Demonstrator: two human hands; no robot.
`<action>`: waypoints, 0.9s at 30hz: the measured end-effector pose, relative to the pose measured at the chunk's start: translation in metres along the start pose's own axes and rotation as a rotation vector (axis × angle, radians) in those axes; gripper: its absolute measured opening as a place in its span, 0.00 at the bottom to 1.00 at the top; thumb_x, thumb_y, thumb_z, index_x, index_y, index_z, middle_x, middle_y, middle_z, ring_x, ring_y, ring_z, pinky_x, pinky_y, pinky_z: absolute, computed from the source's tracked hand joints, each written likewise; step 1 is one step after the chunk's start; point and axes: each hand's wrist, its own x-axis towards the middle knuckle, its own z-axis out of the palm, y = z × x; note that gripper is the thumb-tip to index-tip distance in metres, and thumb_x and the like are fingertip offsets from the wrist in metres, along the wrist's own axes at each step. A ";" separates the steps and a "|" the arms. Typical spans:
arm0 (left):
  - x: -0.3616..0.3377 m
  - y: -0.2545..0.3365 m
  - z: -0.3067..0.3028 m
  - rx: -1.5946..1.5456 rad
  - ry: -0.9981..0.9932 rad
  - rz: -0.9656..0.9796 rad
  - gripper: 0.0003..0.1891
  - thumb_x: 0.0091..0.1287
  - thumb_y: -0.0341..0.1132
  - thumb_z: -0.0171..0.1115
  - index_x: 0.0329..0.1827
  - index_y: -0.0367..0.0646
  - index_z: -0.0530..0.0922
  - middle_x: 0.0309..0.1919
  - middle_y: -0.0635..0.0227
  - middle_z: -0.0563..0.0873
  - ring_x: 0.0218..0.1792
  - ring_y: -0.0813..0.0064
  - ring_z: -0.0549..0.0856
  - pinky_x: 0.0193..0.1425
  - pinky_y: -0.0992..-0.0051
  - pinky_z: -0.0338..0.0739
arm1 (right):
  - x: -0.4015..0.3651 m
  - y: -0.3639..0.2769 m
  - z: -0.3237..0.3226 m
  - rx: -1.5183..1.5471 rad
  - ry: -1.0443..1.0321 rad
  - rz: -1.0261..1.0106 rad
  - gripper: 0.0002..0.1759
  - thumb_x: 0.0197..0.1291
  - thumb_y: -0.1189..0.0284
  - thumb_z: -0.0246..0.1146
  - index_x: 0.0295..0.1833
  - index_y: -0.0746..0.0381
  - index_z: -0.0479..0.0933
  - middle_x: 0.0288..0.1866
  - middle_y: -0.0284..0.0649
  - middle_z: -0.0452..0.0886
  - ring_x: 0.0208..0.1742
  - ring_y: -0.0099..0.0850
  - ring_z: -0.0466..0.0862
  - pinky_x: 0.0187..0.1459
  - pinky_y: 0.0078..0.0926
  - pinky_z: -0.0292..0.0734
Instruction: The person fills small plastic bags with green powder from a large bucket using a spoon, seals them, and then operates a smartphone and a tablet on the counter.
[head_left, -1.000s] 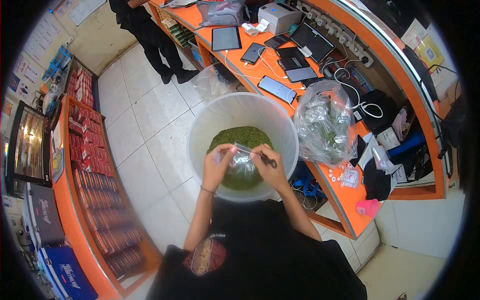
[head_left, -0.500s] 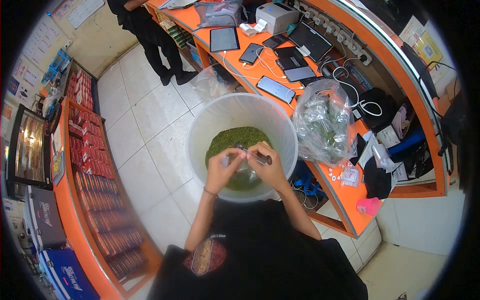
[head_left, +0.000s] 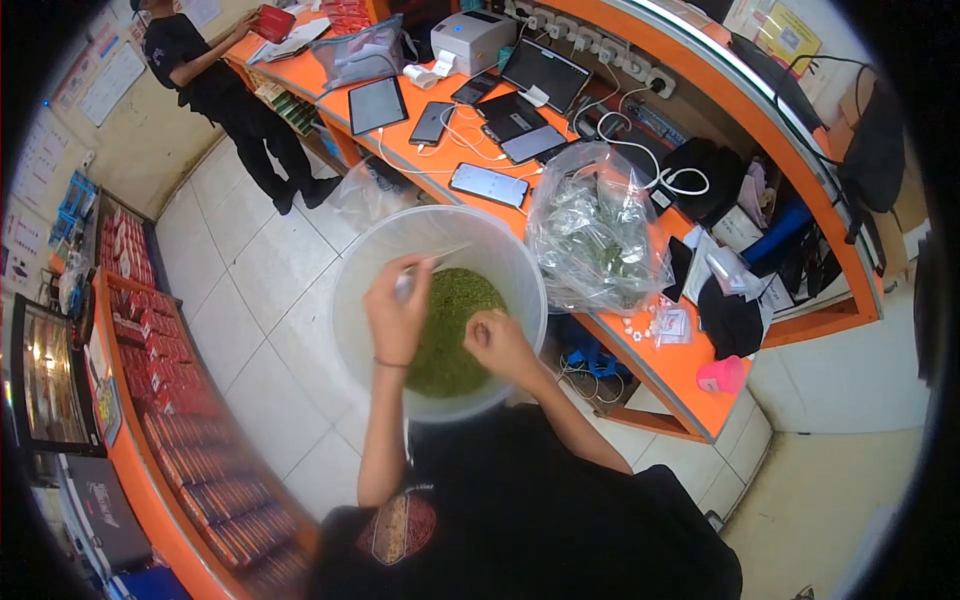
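A large translucent tub [head_left: 352,310] stands in front of me with green, finely chopped material [head_left: 450,345] in its bottom. Over the tub's left part is my left hand [head_left: 397,310], raised, its fingers closed on a small clear plastic piece [head_left: 405,284]; a thin pale strip [head_left: 447,252] sticks out to the right of its fingertips. My right hand [head_left: 497,347] is curled over the green material at the right, fingers closed; whatever it holds is too small to make out. The two hands are apart.
Right of the tub, a clear bag [head_left: 597,235] of small packets lies on the orange counter [head_left: 690,395], near phones [head_left: 488,185], tablets [head_left: 377,105], cables and a printer [head_left: 472,42]. A pink cup [head_left: 720,375] sits at its near end. Another person [head_left: 235,105] stands at the far left.
My hands, together before, have separated: the left is raised leftward, the right is lower. The dark-handled thing between them no longer shows clearly. The view has shifted, revealing more of the other person.
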 end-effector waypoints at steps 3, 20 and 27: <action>0.003 0.038 0.030 -0.138 -0.160 0.118 0.13 0.64 0.32 0.68 0.50 0.39 0.82 0.45 0.59 0.88 0.39 0.74 0.87 0.46 0.74 0.79 | -0.001 -0.004 -0.003 0.013 -0.009 0.061 0.06 0.52 0.73 0.66 0.32 0.64 0.76 0.23 0.42 0.76 0.32 0.39 0.76 0.39 0.39 0.72; -0.048 -0.022 0.011 -1.243 -0.433 -0.688 0.31 0.76 0.37 0.52 0.78 0.37 0.53 0.74 0.54 0.65 0.76 0.60 0.60 0.76 0.67 0.59 | 0.005 0.009 0.008 0.483 -0.030 0.104 0.08 0.63 0.72 0.66 0.41 0.66 0.83 0.25 0.29 0.79 0.26 0.15 0.72 0.28 0.19 0.67; -0.056 -0.028 0.007 -1.238 -0.391 -0.670 0.32 0.75 0.34 0.53 0.78 0.36 0.52 0.73 0.51 0.66 0.75 0.62 0.63 0.75 0.66 0.62 | 0.002 -0.019 0.000 0.576 -0.167 0.182 0.10 0.66 0.68 0.65 0.44 0.64 0.84 0.30 0.26 0.79 0.31 0.13 0.71 0.33 0.16 0.65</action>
